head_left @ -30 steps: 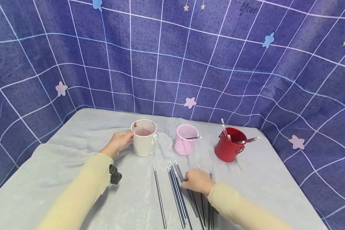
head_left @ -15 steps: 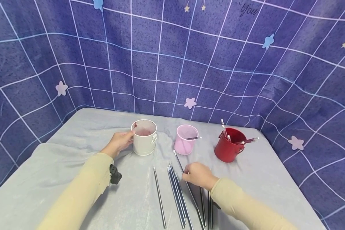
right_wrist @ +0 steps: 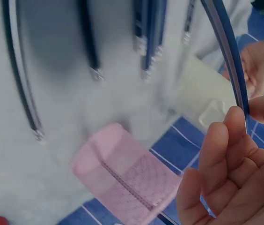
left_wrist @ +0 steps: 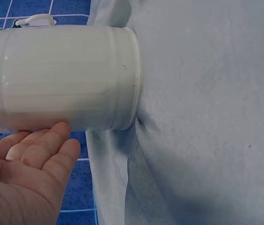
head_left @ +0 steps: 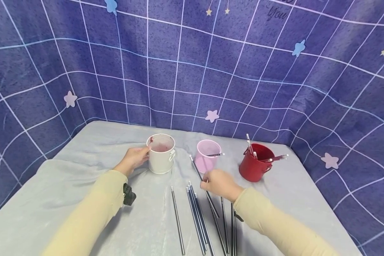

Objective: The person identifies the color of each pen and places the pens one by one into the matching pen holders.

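Note:
My left hand (head_left: 134, 160) holds the white bucket (head_left: 160, 161) at its left side, with the thumb at the rim and the fingers (left_wrist: 52, 143) along the outer wall. The bucket stands upright. My right hand (head_left: 222, 185) pinches a dark pencil (head_left: 196, 169) between thumb and fingertips, lifted above the others. The pencil slants, its white-tipped end pointing up and left toward the gap between the white bucket and the pink cup (head_left: 205, 164). In the right wrist view, the held pencil (right_wrist: 226, 49) passes between thumb and index finger. One pencil (head_left: 215, 154) leans inside the pink cup.
Several dark pencils (head_left: 196, 220) lie on the grey cloth near the front, with a single pencil (head_left: 177, 220) apart on their left. A red bucket (head_left: 252, 169) with several pencils stands at the right. A blue gridded curtain (head_left: 192, 71) hangs behind the table.
My right hand has lifted a pencil off the pile and moved it slightly up and away from me, toward the cups. My left hand stays on the white bucket.

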